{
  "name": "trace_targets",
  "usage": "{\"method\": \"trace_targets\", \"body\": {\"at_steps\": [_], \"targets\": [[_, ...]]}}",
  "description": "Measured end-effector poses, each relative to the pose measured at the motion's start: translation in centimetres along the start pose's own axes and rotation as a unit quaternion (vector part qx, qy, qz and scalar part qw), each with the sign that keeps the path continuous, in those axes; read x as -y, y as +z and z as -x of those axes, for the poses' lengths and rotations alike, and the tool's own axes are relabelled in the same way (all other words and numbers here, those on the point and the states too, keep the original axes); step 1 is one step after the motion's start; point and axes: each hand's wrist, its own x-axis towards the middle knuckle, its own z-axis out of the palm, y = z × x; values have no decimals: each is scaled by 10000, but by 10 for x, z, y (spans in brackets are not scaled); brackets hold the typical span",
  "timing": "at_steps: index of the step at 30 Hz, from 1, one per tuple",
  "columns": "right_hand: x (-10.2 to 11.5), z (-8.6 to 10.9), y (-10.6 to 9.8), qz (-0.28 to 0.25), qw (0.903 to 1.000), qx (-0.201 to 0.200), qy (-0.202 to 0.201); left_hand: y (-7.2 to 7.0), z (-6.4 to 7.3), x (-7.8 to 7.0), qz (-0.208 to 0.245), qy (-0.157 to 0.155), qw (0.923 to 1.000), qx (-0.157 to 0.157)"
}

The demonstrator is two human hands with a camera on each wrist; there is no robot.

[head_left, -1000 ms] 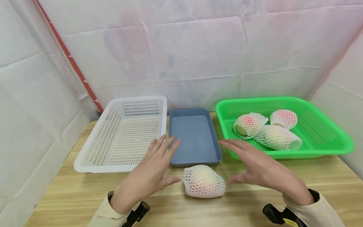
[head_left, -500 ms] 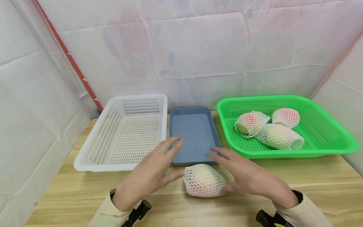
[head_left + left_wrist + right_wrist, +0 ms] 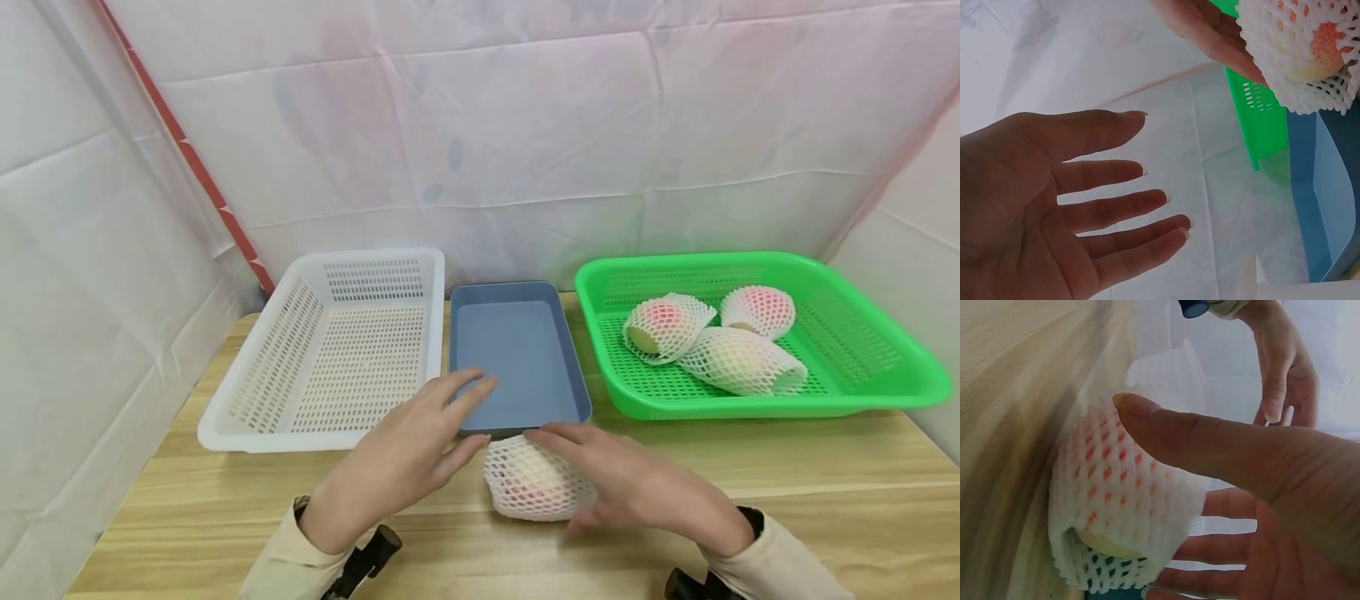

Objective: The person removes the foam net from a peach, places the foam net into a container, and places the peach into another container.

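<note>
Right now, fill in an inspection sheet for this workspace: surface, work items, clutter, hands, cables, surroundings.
Surface: wood-grain table.
Work items: one net-wrapped fruit on the table, in front of the blue-grey tray; three other wrapped fruits in the green basket; white basket, no contents seen.
Clutter: nothing seen.
Left hand: fingers spread, apart from the fruit.
Right hand: thumb and fingers on either side of the fruit; contact unclear.
Cables: nothing seen.
Surroundings: pale printed sheeting behind, with a red strip near the left corner.
</note>
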Motion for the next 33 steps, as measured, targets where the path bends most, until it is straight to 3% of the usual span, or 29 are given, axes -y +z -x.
{"method": "trace_targets", "body": {"at_steps": [6, 16, 33], "targets": [[0, -3, 6, 106, 9996, -254, -117, 2, -3, 0, -105, 179, 9998, 33], [0, -7, 12, -129, 9996, -185, 189, -1, -1, 1, -93, 254, 9996, -69], [2, -13, 19, -524, 9985, -174, -18, -1, 0, 2, -107, 74, 9999, 102]]}}
